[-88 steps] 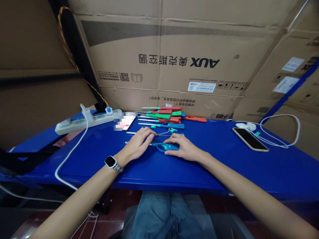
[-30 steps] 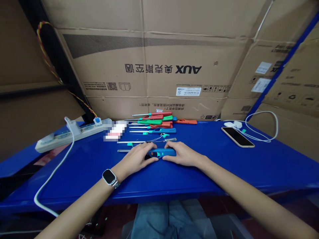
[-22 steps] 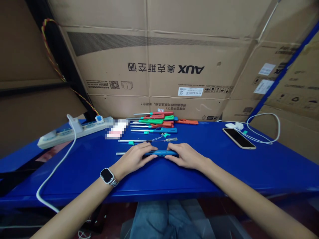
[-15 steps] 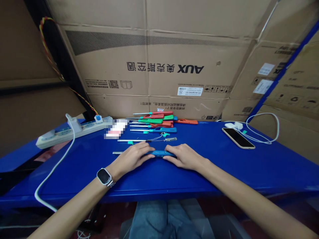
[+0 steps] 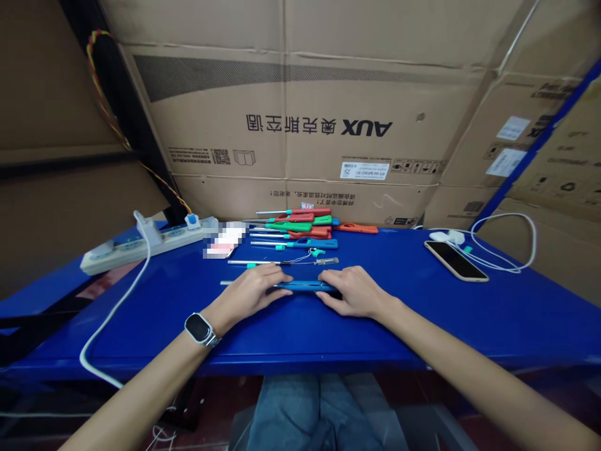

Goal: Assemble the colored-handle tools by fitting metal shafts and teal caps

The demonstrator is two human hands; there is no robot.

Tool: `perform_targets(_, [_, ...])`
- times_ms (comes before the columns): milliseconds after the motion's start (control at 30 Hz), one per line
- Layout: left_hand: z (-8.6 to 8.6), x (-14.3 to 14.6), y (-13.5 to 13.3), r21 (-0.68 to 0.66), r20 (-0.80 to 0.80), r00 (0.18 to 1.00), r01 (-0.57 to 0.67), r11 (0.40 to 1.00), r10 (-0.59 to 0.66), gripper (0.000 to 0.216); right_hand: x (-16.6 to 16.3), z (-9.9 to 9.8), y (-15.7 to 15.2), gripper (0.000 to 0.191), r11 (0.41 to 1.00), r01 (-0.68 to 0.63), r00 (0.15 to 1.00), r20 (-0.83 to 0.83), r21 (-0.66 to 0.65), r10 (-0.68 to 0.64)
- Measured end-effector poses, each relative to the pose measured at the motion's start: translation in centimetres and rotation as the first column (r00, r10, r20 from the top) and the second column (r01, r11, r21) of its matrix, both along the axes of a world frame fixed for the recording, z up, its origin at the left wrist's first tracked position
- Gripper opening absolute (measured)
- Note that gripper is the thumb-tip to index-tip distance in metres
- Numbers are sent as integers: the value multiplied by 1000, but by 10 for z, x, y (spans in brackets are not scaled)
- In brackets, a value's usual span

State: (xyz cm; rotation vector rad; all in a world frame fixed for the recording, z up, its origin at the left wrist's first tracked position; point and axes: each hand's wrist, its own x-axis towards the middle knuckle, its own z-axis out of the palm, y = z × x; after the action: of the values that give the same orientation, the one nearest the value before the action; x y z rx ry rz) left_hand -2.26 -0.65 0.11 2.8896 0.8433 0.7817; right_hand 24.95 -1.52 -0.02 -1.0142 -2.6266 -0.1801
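Observation:
A blue long-nosed gas lighter (image 5: pixel 304 286) lies crosswise close to the table top, its metal tube pointing left. My left hand (image 5: pixel 257 289) is closed around the tube end of its handle. At the right end of the handle my right hand (image 5: pixel 351 290) pinches it between thumb and fingers. A dark seam shows along the handle; whether the halves are apart I cannot tell. Just beyond lie a loose metal lighter tube (image 5: pixel 256 263) with thin wires, a small turquoise trigger piece (image 5: pixel 318 252) and a clear fuel capsule (image 5: pixel 327 261).
Several red, green, blue and orange lighters (image 5: pixel 300 227) are piled at the back. A white power strip (image 5: pixel 141 245) with a cable stands left. A phone (image 5: pixel 456 260) and white charging cable (image 5: pixel 528 244) lie right. Cardboard (image 5: pixel 300 94) walls the back of the blue table (image 5: pixel 422 332).
The lighter has rolled slightly in my hands, so a dark seam along its handle now faces up. My right hand has shifted a little along it. The whole view has moved slightly.

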Motion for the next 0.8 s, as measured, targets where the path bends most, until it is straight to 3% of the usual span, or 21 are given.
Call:
perform_targets(233, [-1,3,-3,-34,-12,1000,-21,999,21,22,-1,-1,0,34,998,-63,998,-2,17,63])
perform_targets(600, [5,5,-6,-15,-28,1000,-7,1000,7,16,-1,-4,2,31,988,-139,979,-158,-61,128])
perform_targets(800, [5,4,-5,28,-45,997,-57,998,59,21,-2,-3,1,25,991,-97,978,-195,-93,78])
